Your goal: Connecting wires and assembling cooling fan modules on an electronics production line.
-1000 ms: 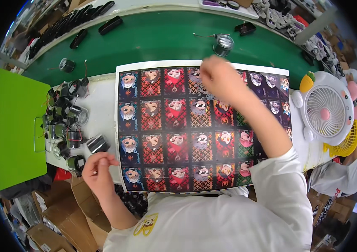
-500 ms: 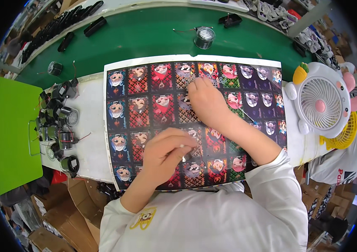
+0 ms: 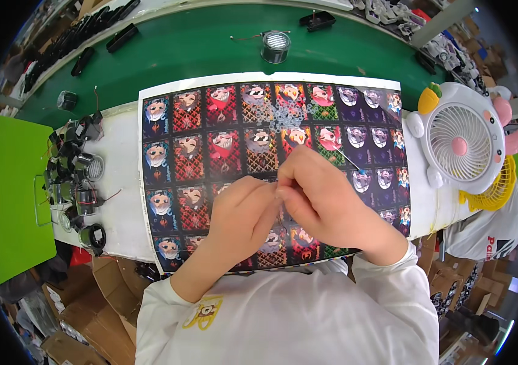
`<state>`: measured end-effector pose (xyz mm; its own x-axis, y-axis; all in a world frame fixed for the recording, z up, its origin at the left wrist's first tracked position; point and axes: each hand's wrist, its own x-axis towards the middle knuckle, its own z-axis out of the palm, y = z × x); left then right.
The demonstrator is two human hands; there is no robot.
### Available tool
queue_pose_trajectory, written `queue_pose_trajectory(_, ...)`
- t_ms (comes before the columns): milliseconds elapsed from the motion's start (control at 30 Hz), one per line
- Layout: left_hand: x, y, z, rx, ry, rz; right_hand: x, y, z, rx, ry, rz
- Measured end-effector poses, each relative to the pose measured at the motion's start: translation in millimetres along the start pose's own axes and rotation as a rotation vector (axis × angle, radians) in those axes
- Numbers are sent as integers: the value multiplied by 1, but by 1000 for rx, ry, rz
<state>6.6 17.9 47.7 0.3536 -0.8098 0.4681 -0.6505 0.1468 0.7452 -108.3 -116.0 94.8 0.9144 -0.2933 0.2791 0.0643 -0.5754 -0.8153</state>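
My left hand (image 3: 238, 213) and my right hand (image 3: 326, 201) meet fingertip to fingertip over the middle of a printed sheet of cartoon cards (image 3: 180, 131). Both pinch a tiny part between them, almost wholly hidden by the fingers. A thin pin-like tool (image 3: 349, 162) pokes out past my right hand, and I cannot tell whether that hand holds it. A loose pile of small clear rings (image 3: 277, 112) lies on the sheet just beyond the hands.
Several small dark round parts with wires (image 3: 76, 176) crowd the white table's left side. A green mat (image 3: 9, 194) lies further left. A white desk fan (image 3: 457, 146) stands at the right. A metal tin (image 3: 275, 46) sits on the green belt behind.
My left hand came in from the parts pile at the left to the sheet's middle. My right hand drew back from the far edge of the sheet, and the fingertips now meet.
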Motion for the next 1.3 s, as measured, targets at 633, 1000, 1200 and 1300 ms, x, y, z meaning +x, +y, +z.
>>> queue_pose_trajectory(633, -1, 4, 25, 86, 76, 177, -25, 2, -15, 150, 5, 361)
queue_pose_trajectory(1000, -5, -14, 25, 41, -257, -229, -40, 26, 8, -25, 415, 165)
queue_pose_trajectory(1200, -18, -34, 46, -133, -127, -261, -44, 36, 17, 929, 369, 602)
queue_pose_trajectory(1300, -17, -35, 46, -199, -150, -262, -44, 39, 32, 286, 254, 417)
